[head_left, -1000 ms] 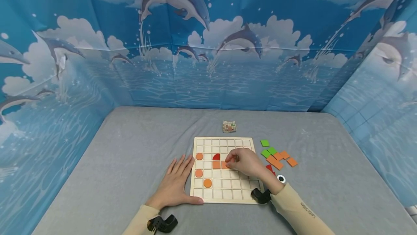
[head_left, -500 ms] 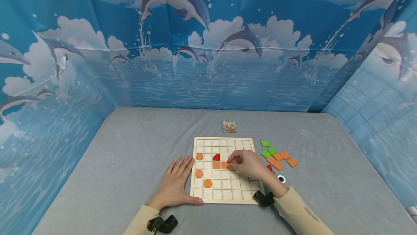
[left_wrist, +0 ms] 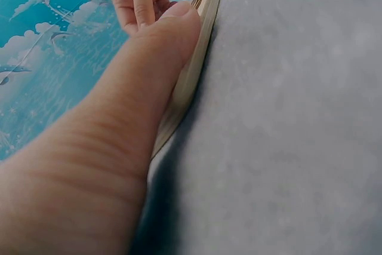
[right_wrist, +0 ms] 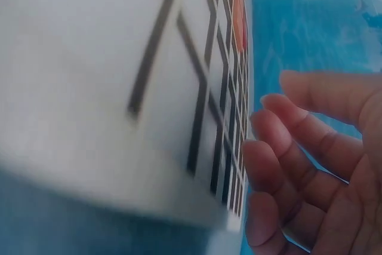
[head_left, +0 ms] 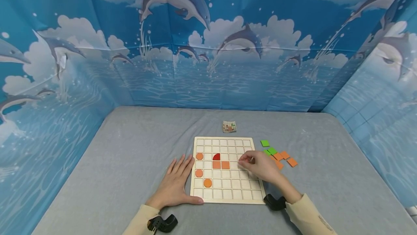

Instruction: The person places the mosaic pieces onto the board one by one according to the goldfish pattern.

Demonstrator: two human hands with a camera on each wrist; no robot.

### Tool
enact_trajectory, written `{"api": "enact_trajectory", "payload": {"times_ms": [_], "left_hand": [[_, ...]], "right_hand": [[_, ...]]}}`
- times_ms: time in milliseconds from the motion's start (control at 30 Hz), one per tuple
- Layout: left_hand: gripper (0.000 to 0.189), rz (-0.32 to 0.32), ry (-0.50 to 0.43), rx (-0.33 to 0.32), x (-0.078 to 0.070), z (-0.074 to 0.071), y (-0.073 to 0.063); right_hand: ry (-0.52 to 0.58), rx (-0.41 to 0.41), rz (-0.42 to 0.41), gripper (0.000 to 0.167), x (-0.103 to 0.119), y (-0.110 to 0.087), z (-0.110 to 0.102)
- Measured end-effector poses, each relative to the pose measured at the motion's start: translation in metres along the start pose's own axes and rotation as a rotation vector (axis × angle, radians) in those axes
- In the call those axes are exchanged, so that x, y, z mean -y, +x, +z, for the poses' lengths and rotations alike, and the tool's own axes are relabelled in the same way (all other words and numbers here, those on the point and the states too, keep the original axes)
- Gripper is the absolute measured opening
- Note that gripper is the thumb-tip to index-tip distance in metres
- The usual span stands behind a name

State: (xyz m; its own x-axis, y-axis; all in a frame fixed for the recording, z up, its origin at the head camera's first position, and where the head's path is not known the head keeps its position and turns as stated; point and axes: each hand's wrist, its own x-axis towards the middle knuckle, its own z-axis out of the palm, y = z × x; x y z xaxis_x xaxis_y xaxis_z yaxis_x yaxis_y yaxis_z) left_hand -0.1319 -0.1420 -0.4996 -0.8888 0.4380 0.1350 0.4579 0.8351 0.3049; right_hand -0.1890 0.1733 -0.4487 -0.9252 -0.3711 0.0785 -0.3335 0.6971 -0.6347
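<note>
A pale wooden grid board (head_left: 227,193) lies on the grey cloth. Two orange square tiles (head_left: 225,165) sit side by side in its cells, with a red quarter-round tile (head_left: 216,157) just above the left one. Orange discs (head_left: 207,183) fill a few cells towards the left side. My left hand (head_left: 174,184) is spread flat by the board's left edge, its thumb along the near corner. Over the right part of the grid hovers my right hand (head_left: 260,165), fingers loosely bent. In the right wrist view nothing shows between its thumb and fingertips.
Right of the board lie loose green tiles (head_left: 265,143) and orange tiles (head_left: 292,162), partly hidden by the right hand. A small patterned card (head_left: 229,126) rests beyond the far edge. A dolphin-print curtain (head_left: 208,83) surrounds the table.
My right hand has let go of the right orange square and drawn back to the right, uncovering it. The left hand stays where it was.
</note>
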Motion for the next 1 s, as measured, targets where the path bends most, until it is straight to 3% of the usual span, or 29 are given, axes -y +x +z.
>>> {"api": "enact_trajectory", "payload": {"times_ms": [267, 500, 733, 1000], "left_hand": [[0.128, -0.004, -0.001, 0.007, 0.000, 0.000, 0.000], [0.128, -0.008, -0.003, 0.012, 0.000, -0.001, 0.000], [0.128, -0.004, 0.012, 0.005, 0.000, -0.001, 0.000], [0.128, 0.005, 0.013, -0.005, 0.000, 0.000, 0.000]], "right_hand": [[-0.001, -0.075, 0.080, 0.005, -0.017, -0.013, -0.013], [-0.004, -0.140, 0.093, 0.011, -0.031, -0.023, -0.029], [-0.030, -0.188, 0.175, 0.018, -0.048, -0.034, -0.042], [-0.130, -0.180, 0.250, 0.032, -0.063, -0.045, -0.051]]}}
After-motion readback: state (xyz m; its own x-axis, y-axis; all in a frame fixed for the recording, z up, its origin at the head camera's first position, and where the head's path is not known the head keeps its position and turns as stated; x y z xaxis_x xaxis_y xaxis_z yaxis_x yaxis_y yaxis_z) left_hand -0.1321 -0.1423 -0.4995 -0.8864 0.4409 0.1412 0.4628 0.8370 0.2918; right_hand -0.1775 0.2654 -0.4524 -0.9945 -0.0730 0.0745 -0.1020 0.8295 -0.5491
